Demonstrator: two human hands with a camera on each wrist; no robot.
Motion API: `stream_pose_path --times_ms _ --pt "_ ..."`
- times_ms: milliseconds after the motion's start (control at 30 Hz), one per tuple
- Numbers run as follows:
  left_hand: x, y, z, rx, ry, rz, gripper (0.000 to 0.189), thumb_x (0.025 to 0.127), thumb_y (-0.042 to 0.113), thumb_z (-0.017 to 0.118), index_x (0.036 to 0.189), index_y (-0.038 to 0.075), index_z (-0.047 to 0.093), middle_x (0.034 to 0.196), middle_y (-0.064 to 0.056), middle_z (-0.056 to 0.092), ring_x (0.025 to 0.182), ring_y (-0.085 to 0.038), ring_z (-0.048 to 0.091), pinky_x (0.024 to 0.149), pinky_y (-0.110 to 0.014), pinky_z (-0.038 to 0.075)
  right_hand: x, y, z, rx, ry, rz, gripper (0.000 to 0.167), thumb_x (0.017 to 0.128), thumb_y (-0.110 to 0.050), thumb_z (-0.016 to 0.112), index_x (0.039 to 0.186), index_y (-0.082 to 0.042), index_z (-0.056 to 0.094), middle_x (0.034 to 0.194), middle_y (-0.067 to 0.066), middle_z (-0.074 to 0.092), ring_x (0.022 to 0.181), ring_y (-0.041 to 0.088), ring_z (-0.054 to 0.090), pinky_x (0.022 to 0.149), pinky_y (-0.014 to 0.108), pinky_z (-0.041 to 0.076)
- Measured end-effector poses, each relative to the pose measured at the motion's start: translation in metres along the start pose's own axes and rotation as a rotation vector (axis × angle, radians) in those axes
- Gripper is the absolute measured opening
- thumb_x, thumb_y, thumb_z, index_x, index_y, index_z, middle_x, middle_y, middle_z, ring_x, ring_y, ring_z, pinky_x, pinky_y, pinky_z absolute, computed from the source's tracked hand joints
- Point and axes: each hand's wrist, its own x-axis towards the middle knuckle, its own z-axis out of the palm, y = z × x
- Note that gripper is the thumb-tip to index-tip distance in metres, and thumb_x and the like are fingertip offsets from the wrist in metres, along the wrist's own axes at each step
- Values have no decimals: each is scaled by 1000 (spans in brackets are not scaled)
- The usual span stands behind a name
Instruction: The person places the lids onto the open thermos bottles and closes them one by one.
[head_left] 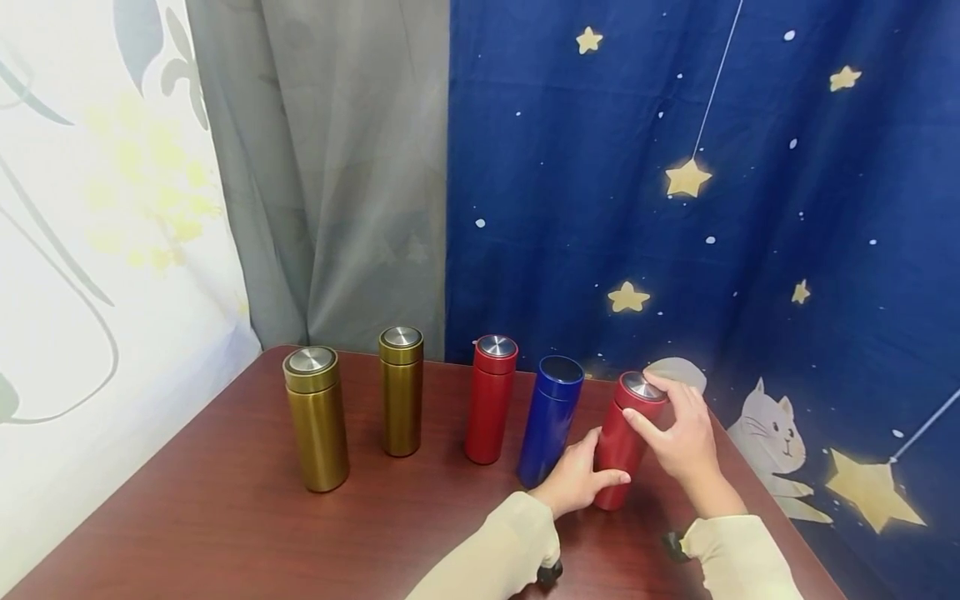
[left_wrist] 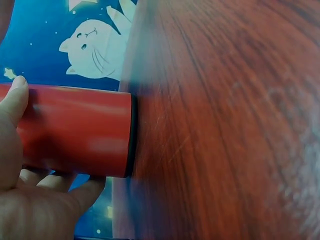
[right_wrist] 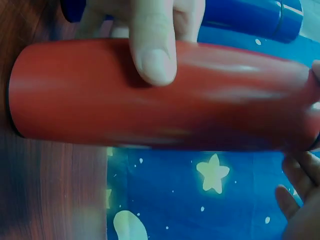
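A red thermos bottle (head_left: 619, 446) with a silver-topped lid stands at the right end of a row on the table. Around its lower body my left hand (head_left: 577, 479) is wrapped, thumb in front and fingers behind. My right hand (head_left: 686, 433) grips the lid (head_left: 643, 387) from the right, its thumb on the near side. In the left wrist view the base of the red bottle (left_wrist: 80, 130) is right at the table top. The left thumb (right_wrist: 155, 60) lies across the bottle's body in the right wrist view. Just left of it stands a blue thermos bottle (head_left: 550, 425).
Farther left along the row stand another red bottle (head_left: 491, 404) and two gold bottles, one at the back (head_left: 402, 396) and one at the far left (head_left: 318, 425). The reddish-brown wooden table (head_left: 420, 533) ends against grey (head_left: 367, 183) and blue star-patterned curtains (head_left: 555, 208).
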Motion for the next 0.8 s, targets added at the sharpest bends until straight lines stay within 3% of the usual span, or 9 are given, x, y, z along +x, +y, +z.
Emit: stream_pose_path --times_ms 300,433,600,733,800 --pt "-1 2 0 29 15 13 66 86 38 74 138 11 46 114 2 66 99 -7 64 89 -22 50 2 -11 9 -165 164 -77 61 66 -35 85 111 1 63 101 20 62 93 39 50 75 52 35" --pt "-1 3 0 32 15 17 66 86 39 74 138 11 46 113 2 66 99 -7 64 89 -22 50 2 -16 8 -260 183 -60 64 66 -42 84 108 0 63 97 21 62 89 40 49 74 52 35" --pt "-1 3 -1 33 11 11 67 85 40 74 139 12 45 114 2 66 99 -8 64 90 -23 50 2 -23 6 -259 70 77 66 72 -42 82 115 0 56 105 20 59 97 39 48 78 53 37" --pt "-2 2 -1 36 9 0 67 84 41 74 138 12 46 113 3 66 99 -8 64 89 -23 50 2 -27 3 -85 -45 219 66 80 -34 78 126 0 45 115 20 52 105 38 48 87 56 44" --pt "-2 3 -1 39 10 -3 67 84 41 74 138 12 46 113 3 66 99 -8 64 89 -24 50 3 -27 1 19 -90 251 65 83 -28 76 130 0 41 119 21 51 107 39 50 88 58 46"
